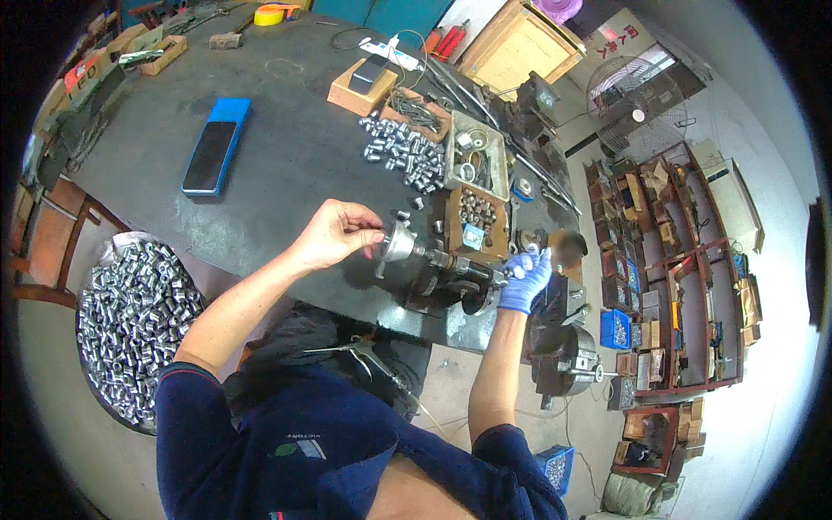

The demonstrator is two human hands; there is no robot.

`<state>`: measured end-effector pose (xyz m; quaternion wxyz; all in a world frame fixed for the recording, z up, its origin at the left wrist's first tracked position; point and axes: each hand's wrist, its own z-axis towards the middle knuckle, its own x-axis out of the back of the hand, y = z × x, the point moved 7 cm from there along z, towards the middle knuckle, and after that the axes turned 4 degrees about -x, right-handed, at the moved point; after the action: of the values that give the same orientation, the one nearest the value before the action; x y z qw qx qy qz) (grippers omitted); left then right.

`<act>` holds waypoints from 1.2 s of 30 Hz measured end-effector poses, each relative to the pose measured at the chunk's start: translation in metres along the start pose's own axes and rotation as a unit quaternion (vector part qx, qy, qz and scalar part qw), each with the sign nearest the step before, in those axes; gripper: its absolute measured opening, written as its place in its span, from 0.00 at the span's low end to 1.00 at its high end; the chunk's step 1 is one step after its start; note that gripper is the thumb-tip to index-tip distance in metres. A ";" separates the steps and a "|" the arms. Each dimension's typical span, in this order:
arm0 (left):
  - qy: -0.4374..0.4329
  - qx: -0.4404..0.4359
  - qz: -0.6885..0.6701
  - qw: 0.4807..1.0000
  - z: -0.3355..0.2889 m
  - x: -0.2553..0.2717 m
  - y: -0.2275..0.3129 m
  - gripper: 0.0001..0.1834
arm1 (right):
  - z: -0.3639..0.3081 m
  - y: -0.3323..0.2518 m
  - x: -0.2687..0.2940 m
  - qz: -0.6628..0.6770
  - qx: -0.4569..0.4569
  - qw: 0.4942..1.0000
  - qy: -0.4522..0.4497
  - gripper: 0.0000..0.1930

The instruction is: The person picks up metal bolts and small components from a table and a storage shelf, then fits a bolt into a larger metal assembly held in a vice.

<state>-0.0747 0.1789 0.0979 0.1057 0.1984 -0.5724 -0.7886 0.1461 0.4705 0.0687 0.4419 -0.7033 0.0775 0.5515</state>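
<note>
My bare left hand point(336, 234) is closed in a pinch at the left face of a round metal chuck point(399, 243). Whatever sits between thumb and fingers is hidden. The chuck belongs to a dark bench fixture point(446, 276) with a horizontal shaft, standing along the bench's near edge. At the fixture's right end my right hand point(526, 279), in a blue-and-white glove, has its fingers curled; what they grip cannot be made out. A few loose metal sleeves point(418, 204) lie just beyond the chuck. Farther back is a heap of shiny metal sleeves point(403, 156).
A wooden box of small metal parts point(477, 221) and a grey tray point(494, 156) stand behind the fixture. A blue-cased device point(214, 149) lies on the dark bench point(286, 130). Left of me stands a tub full of sleeves point(139, 329). An air gun point(368, 357) rests near my lap.
</note>
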 end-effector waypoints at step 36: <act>0.178 -0.170 0.245 0.938 -0.011 -0.016 0.010 0.05 | -0.071 0.043 0.074 -0.163 0.036 0.969 0.181 0.10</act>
<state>-0.0565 0.1720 0.1076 0.4277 0.1684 -0.4322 -0.7758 0.1984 0.4222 -0.0167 0.5293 -0.7784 0.0600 0.3322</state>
